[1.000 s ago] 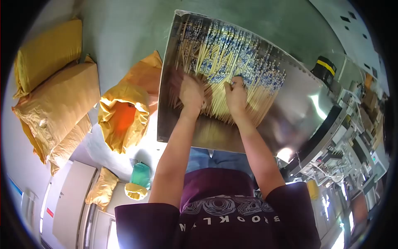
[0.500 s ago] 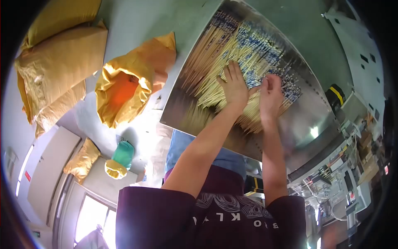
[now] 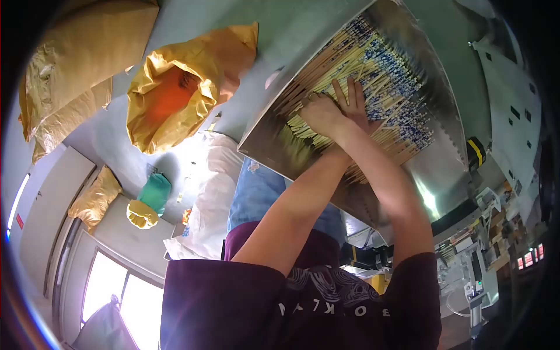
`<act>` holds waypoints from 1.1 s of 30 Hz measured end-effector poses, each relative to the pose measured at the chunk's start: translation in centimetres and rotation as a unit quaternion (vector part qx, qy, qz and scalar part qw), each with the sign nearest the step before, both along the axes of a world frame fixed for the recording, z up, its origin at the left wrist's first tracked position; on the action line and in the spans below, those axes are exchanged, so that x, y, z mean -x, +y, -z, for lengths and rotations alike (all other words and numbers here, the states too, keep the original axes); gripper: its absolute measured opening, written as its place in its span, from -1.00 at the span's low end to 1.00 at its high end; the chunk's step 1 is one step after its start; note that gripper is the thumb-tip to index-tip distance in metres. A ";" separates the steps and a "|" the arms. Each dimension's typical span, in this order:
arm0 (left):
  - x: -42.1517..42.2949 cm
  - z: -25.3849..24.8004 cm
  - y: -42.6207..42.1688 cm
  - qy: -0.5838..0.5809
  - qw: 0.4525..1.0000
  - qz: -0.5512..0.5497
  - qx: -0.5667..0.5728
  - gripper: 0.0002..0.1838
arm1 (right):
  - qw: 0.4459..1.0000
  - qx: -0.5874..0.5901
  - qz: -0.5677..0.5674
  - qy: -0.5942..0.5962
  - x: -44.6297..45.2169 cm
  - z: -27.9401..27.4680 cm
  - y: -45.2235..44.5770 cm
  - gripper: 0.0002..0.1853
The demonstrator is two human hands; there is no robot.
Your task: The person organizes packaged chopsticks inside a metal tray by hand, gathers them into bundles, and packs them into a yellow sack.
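Many thin wooden sticks with blue-and-white patterned ends [image 3: 402, 96] lie in rows in a shiny metal tray [image 3: 440, 166]. My left hand [image 3: 354, 105] rests palm down on the sticks with its fingers spread. Crossing over my left wrist, my right arm reaches to the left, and my right hand [image 3: 322, 115] is at the plain ends of the sticks. Its fingers are bent downward and pressed together; what they grip is too small to make out.
An open yellow sack [image 3: 140, 111] with an orange inside stands left of the tray. Large wrapped packages [image 3: 87, 64] lie at the upper left. Lower down are a green bag [image 3: 154, 192] and a yellow bag [image 3: 96, 198]. Machinery [image 3: 478, 274] is at the right.
My right hand has moved left across my left arm, from the patterned ends to the plain ends. My left hand stays on the sticks. The view has turned, with the tray shifting up and right.
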State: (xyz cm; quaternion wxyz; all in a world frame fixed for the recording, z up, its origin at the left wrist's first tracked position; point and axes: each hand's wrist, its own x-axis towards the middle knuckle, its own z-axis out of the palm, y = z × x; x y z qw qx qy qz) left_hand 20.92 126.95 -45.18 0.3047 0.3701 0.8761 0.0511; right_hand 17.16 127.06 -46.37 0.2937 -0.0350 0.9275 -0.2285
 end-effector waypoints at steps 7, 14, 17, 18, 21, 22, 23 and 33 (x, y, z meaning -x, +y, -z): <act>0.1 0.3 -0.2 -0.019 0.998 -0.032 -0.046 0.27 | 0.990 -0.060 -0.104 0.069 0.4 -1.5 -0.3 -0.82; 0.0 0.1 0.2 0.044 0.996 0.005 -0.076 0.19 | 0.966 0.078 0.119 0.214 1.7 -10.1 1.2 -0.87; 4.0 -4.7 4.5 -0.128 0.926 0.180 0.305 0.12 | 0.777 0.333 0.492 0.209 0.5 -10.7 3.2 -0.78; 3.6 -3.6 3.9 -0.128 0.925 0.186 0.306 0.12 | 0.708 0.381 0.562 0.196 0.4 -10.0 4.6 -0.76; 2.9 0.8 1.2 0.094 0.986 0.133 0.036 0.20 | 0.616 0.286 0.703 0.210 -0.5 -8.8 8.5 -0.74; 3.4 1.3 1.2 0.114 0.986 0.123 0.025 0.26 | 0.611 0.285 0.706 0.215 -1.5 -8.8 9.3 -0.74; 4.5 0.9 1.3 0.115 0.984 0.130 0.024 0.26 | 0.577 0.282 0.732 0.228 -2.9 -8.8 9.9 -0.71; 5.2 2.4 0.1 0.132 0.985 0.108 0.017 0.18 | 0.564 0.231 0.780 0.145 -7.2 -4.8 8.3 -0.79</act>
